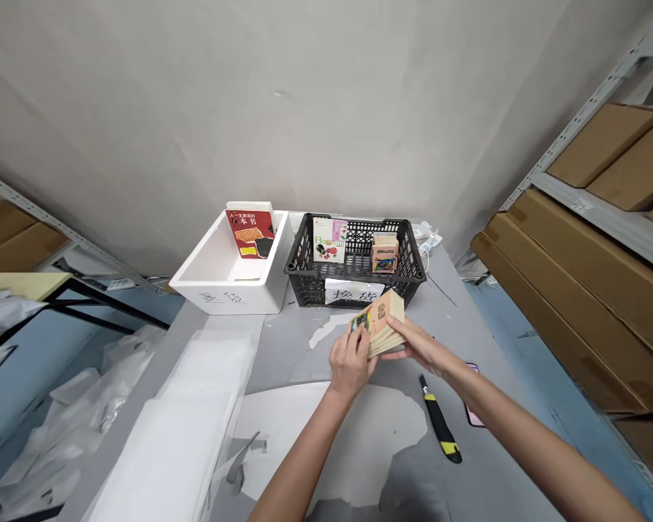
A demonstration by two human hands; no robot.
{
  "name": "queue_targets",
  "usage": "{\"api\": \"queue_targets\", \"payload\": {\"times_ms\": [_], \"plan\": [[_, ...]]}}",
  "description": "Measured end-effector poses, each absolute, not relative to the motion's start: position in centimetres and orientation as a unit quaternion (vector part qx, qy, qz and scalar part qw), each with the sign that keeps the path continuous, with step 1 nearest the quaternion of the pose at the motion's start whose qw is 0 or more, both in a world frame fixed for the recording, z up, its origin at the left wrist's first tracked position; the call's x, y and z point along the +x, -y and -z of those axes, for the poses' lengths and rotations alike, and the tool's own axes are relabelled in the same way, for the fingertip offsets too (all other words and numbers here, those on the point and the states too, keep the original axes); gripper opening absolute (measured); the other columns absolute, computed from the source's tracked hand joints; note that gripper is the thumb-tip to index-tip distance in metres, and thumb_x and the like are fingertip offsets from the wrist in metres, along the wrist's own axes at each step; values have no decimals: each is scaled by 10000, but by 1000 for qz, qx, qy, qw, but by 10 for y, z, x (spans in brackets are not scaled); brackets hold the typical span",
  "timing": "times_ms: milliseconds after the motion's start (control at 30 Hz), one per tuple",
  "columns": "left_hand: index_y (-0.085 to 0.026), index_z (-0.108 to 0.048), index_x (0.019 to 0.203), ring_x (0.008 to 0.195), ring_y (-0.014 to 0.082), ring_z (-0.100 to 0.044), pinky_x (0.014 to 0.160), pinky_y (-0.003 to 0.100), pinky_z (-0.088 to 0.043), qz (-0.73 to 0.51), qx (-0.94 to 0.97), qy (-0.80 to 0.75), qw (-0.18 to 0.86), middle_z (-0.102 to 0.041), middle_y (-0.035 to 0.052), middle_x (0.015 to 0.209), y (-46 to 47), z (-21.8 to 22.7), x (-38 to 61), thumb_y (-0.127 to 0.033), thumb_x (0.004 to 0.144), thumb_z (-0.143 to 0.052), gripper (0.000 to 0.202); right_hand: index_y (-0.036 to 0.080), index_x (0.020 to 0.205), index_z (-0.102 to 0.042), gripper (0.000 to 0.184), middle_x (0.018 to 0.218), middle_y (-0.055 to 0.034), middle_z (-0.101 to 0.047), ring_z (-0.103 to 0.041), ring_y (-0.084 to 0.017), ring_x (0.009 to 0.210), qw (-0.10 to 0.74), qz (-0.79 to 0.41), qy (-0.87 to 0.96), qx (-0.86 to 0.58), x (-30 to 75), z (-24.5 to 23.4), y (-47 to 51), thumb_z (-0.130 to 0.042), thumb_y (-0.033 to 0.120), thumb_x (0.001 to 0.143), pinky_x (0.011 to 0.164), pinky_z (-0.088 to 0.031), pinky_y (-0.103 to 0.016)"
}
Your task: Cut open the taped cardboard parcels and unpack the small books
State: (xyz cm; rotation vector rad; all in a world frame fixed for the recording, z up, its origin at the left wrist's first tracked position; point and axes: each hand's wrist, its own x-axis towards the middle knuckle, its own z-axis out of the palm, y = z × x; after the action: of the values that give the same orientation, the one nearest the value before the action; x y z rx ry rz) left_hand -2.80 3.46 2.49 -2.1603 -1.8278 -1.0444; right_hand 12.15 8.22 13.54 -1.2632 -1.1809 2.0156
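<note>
Both my hands hold a tan stack of small books (382, 324) just above the grey table (484, 478), in front of the black basket (413, 272). My left hand (350, 360) grips the stack's near left end, fingers curled on the cover. My right hand (420, 346) clasps its right side from below. The basket holds a white and pink book (330, 240) and another small tan stack (384, 254). A white foam box (218, 286) to the left holds a red book (250, 233).
A black and yellow utility knife (440, 424) lies right of my hands, with a phone (472, 415) partly under my right forearm. Clear plastic bags (190, 413) are piled at the left. Shelves with cardboard boxes (577, 283) stand at the right.
</note>
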Motion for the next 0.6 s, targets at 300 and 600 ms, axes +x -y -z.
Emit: {"api": "queue_targets", "payload": {"times_ms": [300, 600], "plan": [[-231, -542, 1194, 1021, 278, -584, 939, 470, -436, 351, -767, 536, 38, -566, 114, 1300, -145, -95, 3, -351, 876, -453, 352, 142, 912, -621, 205, 847, -83, -704, -654, -169, 730, 215, -662, 500, -515, 158, -204, -196, -586, 313, 804, 644, -566, -306], [-142, -255, 1367, 1337, 266, -334, 1084, 413, -320, 380, -778, 487, -117, -342, 163, 1440, -291, -138, -37, -236, 756, -619, 717, 120, 1085, -516, 348, 1030, -104, -640, -601, -226, 870, 34, -224, 869, -440, 170, -213, -311, -524, 287, 779, 694, -462, -295]]}}
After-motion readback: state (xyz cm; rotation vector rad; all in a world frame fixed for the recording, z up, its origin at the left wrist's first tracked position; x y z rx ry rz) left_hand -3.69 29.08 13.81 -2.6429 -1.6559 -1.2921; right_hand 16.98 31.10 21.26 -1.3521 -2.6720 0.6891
